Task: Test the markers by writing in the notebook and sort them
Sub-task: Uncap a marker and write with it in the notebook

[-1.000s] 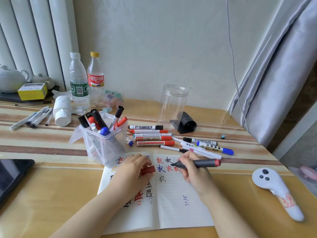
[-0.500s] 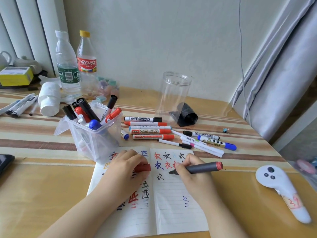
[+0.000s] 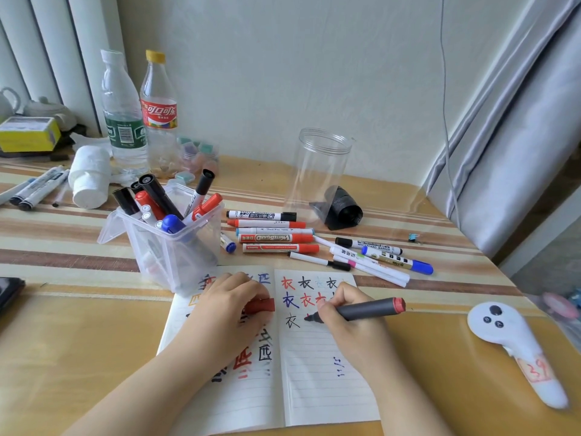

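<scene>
Since a second ago the right hand [image 3: 342,322] has brought the grey marker [image 3: 361,311] down a line, tip touching the notebook [image 3: 314,388] beside a black character. The left hand [image 3: 232,306], resting on the left page, grips the red cap [image 3: 262,305]; the notebook lies on the near table [image 3: 78,325].

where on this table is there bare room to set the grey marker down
Bare tabletop lies between the notebook and the white controller, and left of the notebook. It's crowded behind it: the marker bin and the loose markers.
</scene>
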`<state>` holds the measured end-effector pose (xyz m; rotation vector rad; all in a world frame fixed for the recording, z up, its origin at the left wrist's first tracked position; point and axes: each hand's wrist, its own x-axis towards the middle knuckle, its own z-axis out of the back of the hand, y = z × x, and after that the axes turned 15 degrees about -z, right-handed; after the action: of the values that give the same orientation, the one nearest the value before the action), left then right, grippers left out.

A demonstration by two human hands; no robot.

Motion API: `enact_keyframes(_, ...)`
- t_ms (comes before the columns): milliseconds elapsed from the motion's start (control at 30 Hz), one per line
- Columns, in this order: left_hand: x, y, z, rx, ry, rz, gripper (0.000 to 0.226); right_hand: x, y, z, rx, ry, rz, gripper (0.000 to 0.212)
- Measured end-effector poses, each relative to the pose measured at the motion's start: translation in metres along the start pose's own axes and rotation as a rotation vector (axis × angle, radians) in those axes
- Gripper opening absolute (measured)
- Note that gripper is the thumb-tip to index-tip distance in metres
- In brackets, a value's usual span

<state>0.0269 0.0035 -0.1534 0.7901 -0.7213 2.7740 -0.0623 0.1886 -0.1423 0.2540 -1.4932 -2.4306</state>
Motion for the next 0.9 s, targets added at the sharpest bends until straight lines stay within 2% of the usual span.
enact_keyframes(100, 0.0001, -0.0003, 0.0005, 0.002, 0.002, 0.001, 0.016, -0.0010, 0.0002, -0.0011, -0.024, 0.015, 0.001, 0.036)
enact_keyframes(267, 0.0001, -0.0002, 0.0009, 0.007, 0.002, -0.002, 0.016, 0.0005, 0.0003, 0.0019, -0.004, -0.065, -0.002, 0.036)
enact_keyframes(567, -0.0004, -0.0010, 0.0016, 0.002, 0.000, -0.001, 0.015, -0.0023, 0.0000, 0.0000, -0.006, 0.016, 0.022, 0.038)
enact_keyframes(900, -0.0005, -0.0018, 0.0021, -0.018, -0.010, 0.018, 0.015, -0.0020, 0.0001, 0.0015, -0.023, 0.027, -0.005, 0.041)
